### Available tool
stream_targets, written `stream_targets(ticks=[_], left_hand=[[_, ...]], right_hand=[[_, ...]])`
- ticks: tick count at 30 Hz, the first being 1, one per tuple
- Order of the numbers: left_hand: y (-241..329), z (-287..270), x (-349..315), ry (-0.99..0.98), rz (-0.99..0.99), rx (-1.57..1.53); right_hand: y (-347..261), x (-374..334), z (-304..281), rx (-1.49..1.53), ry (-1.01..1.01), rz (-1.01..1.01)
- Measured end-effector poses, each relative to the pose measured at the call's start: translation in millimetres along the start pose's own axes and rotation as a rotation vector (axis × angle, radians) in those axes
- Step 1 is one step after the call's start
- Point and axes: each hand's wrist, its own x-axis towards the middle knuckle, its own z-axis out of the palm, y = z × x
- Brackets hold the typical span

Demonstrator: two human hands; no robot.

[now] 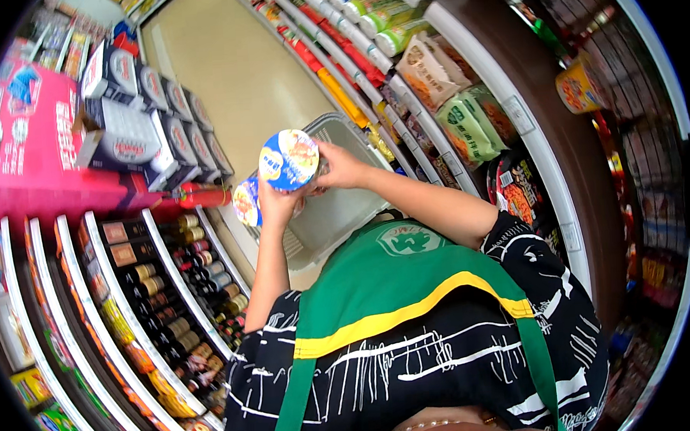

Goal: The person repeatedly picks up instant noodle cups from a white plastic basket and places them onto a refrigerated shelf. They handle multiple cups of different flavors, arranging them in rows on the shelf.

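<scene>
In front of my chest I hold up a blue-lidded instant noodle cup (288, 159), its round lid with a food picture facing me. My right hand (341, 167) grips it from the right side, fingers curled behind. My left hand (278, 202) is closed at its lower left, against the cup. A second noodle cup (246, 202) with a similar lid shows just left of my left hand, partly covered by it; how it is held is hidden. Below my hands stands a grey plastic crate (337, 220), its inside partly hidden by my arms.
Shelves with bagged food (465, 123) and bottles line my right. On the left, dark boxes (126, 141) are stacked on a pink display (21, 146), with shelved bottles (203, 266) nearer. A pale floor (212, 58) runs ahead between them. An orange tub (580, 86) sits far right.
</scene>
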Motion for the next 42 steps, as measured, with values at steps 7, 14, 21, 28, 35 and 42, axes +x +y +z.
stream_targets(ticks=[7, 14, 21, 28, 35, 42], left_hand=[[24, -10, 3, -0.033, 0.141, -0.024], [93, 30, 4, -0.212, 0.198, -0.126], [148, 93, -7, -0.501, 0.339, -0.261], [208, 162, -41, -0.766, 0.463, -0.282], [266, 216, -97, -1.006, 0.565, -0.329], [326, 267, -163, -1.220, 0.718, -0.367]], right_hand=[[-27, -13, -15, -0.080, 0.074, -0.133], [-67, -74, -74, -0.043, 0.308, -0.094], [-104, -171, -126, -0.163, 0.589, -0.046], [-142, -277, -152, -0.262, 0.903, 0.007], [-161, -372, -152, -0.373, 1.209, 0.050], [-187, -453, -146, -0.410, 1.467, 0.104]])
